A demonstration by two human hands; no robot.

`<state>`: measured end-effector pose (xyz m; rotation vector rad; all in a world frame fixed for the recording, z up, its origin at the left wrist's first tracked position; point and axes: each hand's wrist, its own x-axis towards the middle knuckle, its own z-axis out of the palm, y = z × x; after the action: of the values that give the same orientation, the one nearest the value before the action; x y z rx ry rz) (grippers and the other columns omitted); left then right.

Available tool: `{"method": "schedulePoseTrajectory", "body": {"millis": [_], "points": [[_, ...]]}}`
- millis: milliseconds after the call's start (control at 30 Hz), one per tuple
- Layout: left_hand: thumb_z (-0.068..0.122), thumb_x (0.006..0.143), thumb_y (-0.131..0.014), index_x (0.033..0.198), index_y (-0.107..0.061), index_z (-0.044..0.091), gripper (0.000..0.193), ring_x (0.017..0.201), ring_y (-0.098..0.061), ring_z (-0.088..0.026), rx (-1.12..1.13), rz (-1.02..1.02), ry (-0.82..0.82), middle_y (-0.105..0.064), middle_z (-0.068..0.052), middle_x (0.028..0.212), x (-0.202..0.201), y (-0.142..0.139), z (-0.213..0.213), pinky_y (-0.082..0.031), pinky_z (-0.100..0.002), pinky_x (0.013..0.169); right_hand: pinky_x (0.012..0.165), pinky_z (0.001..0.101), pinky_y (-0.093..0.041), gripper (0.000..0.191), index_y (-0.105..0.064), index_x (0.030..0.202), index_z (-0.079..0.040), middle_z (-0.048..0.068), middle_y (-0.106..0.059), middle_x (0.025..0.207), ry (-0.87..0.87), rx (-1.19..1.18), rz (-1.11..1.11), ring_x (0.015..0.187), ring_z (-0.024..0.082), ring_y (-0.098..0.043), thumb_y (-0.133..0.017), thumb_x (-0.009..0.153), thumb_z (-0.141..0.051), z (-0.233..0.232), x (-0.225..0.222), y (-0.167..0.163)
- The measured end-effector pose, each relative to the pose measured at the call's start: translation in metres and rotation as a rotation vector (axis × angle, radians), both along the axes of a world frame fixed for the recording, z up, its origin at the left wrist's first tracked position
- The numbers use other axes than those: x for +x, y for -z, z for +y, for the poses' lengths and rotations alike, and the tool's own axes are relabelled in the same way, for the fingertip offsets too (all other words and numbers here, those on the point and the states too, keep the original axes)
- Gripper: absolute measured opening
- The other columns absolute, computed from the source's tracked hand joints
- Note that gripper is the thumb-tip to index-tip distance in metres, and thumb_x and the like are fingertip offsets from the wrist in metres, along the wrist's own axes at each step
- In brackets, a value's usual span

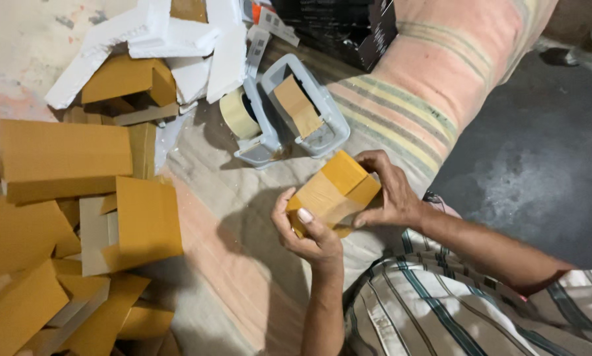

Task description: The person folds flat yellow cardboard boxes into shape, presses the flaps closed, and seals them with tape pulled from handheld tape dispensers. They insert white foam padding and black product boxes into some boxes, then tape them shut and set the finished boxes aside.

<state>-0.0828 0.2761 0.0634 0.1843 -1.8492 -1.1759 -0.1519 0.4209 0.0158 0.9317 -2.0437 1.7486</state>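
A small yellow-brown cardboard box (333, 191) with clear tape across its top is held between both hands over a cloth-covered surface. My left hand (307, 234) grips its near lower end, thumb on top. My right hand (389, 191) clasps the far right side, fingers curled around the edge. Just beyond the box lies a grey tape dispenser (289, 112) with a roll of tan tape (238, 113) on its left end.
A heap of folded yellow-brown cartons (65, 217) fills the left side. White foam pieces (157, 39) lie at the top left. A black box (342, 26) sits at the top. Striped cloth (401, 112) covers the surface; dark floor (539, 151) lies to the right.
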Motion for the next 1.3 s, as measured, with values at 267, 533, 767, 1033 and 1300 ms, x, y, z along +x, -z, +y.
{"method": "schedulePoseTrajectory", "body": {"millis": [267, 533, 767, 1033, 1300], "points": [[0.036, 0.108, -0.046, 0.116, -0.058, -0.006, 0.045, 0.092, -0.068, -0.031, -0.063, 0.004, -0.016, -0.067, -0.019, 0.105, -0.003, -0.001, 0.003, -0.057, -0.042, 0.082, 0.081, 0.0321, -0.057, 0.048, -0.049, 0.133, -0.001, 0.015, -0.067, 0.115, 0.248, -0.130, -0.048, 0.091, 0.020, -0.068, -0.067, 0.100, -0.031, -0.036, 0.010, -0.055], [0.036, 0.109, -0.033, 0.114, -0.060, -0.008, 0.052, 0.094, -0.066, -0.030, 0.111, 0.080, 0.051, -0.066, -0.020, 0.109, -0.006, 0.016, 0.002, -0.058, -0.040, 0.087, 0.079, 0.0257, -0.055, 0.026, -0.045, 0.136, -0.001, 0.013, -0.069, 0.114, 0.180, -0.450, -0.107, 0.086, 0.014, -0.065, -0.034, 0.118, -0.015, -0.044, 0.008, -0.038], [0.056, 0.105, -0.048, 0.119, -0.055, -0.008, 0.066, 0.095, -0.068, -0.030, -0.094, 0.034, 0.023, -0.064, -0.020, 0.106, 0.002, 0.007, -0.001, -0.058, -0.042, 0.084, 0.078, 0.0334, -0.058, 0.066, -0.044, 0.127, 0.006, 0.021, -0.063, 0.106, 0.265, -0.097, 0.257, 0.088, 0.025, -0.069, -0.066, 0.095, -0.048, -0.033, 0.003, -0.051], [0.062, 0.109, -0.042, 0.130, -0.057, -0.003, 0.070, 0.091, -0.073, -0.025, 0.146, 0.034, 0.092, -0.068, -0.015, 0.113, -0.003, 0.024, -0.005, -0.062, -0.035, 0.077, 0.085, 0.0327, -0.058, 0.044, -0.050, 0.135, 0.002, 0.018, -0.067, 0.118, 0.295, -0.211, 0.030, 0.094, 0.025, -0.073, -0.042, 0.117, -0.037, -0.042, 0.003, -0.026], [0.060, 0.104, -0.058, 0.141, -0.042, -0.009, 0.080, 0.113, -0.064, -0.035, -0.149, 0.040, 0.051, -0.057, -0.024, 0.128, -0.007, 0.019, -0.011, -0.054, -0.043, 0.098, 0.083, 0.0380, -0.058, 0.054, -0.049, 0.136, 0.000, 0.024, -0.066, 0.119, 0.393, 0.033, 0.191, 0.098, 0.032, -0.071, -0.039, 0.112, -0.047, -0.037, -0.009, -0.022]]}}
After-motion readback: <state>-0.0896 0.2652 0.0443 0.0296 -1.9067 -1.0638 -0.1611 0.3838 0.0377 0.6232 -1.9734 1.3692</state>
